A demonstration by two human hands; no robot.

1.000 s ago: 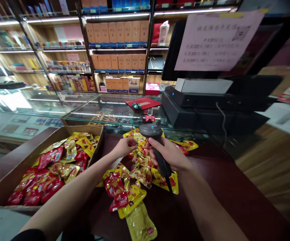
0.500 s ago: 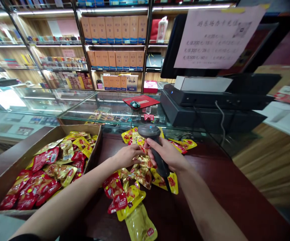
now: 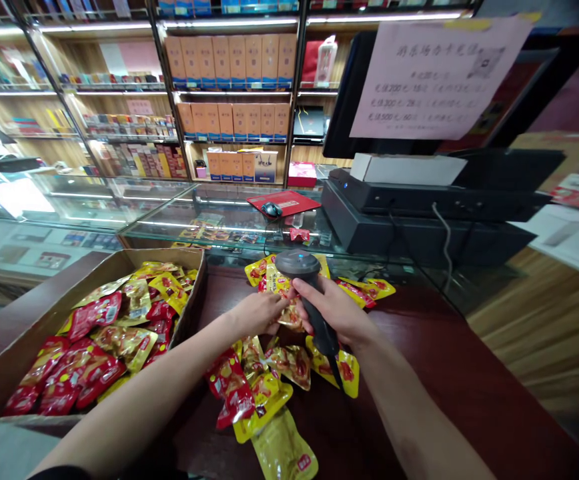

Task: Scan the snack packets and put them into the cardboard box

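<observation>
My right hand (image 3: 332, 310) is wrapped round the handle of a black barcode scanner (image 3: 319, 320), its head at the top and its cable hanging down. Close beside it on the left, my left hand (image 3: 259, 312) has its fingers closed on a gold snack packet (image 3: 291, 315), partly hidden behind the fingers and scanner. Nearer me lie red packets (image 3: 230, 387), a plain gold packet (image 3: 284, 445) and a yellow packet (image 3: 337, 367). More yellow packets (image 3: 367, 291) lie beyond the scanner.
At left an open cardboard box (image 3: 197, 280) holds several red, gold and yellow packets. A glass counter (image 3: 169, 217) with a mouse (image 3: 271, 210) on a red mat (image 3: 294, 202) is behind. A monitor with a paper sign (image 3: 434, 80) stands back right.
My left hand has closed on a gold packet and lifted it from the pile toward the scanner. Packets below have shifted slightly. The scanner is almost where it was.
</observation>
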